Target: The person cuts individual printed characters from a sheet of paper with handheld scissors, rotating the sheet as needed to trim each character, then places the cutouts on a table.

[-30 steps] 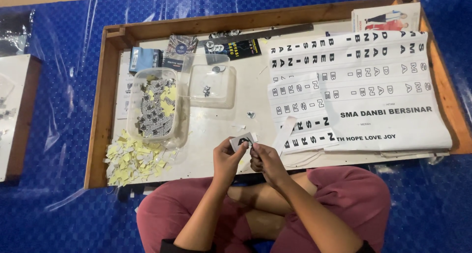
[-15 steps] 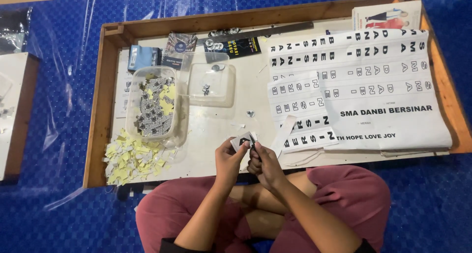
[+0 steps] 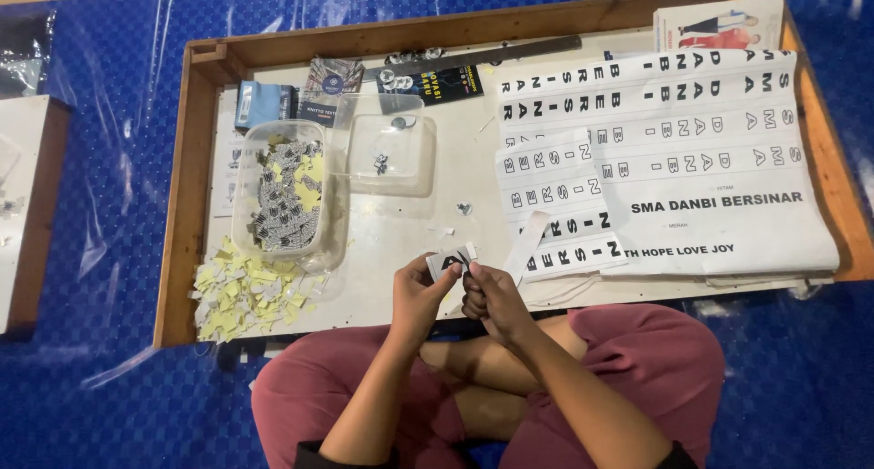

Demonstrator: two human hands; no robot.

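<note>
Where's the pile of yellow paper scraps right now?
In the head view, the pile of yellow paper scraps lies at the near left corner of the wooden tray, just in front of the clear plastic container and left of the left hand.

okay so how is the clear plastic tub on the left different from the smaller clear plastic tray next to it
The clear plastic tub is heaped with small black-and-white printed cut pieces and some yellow bits; the smaller clear plastic tray holds only a few small dark bits. The tub is long and stands lengthwise up the board; the tray is squarer and shallower-looking. The tub sits beside the pile of pale yellow paper scraps; the tray sits nearer the white printed sheets. Both are transparent and rest on the wooden-framed board.
</note>
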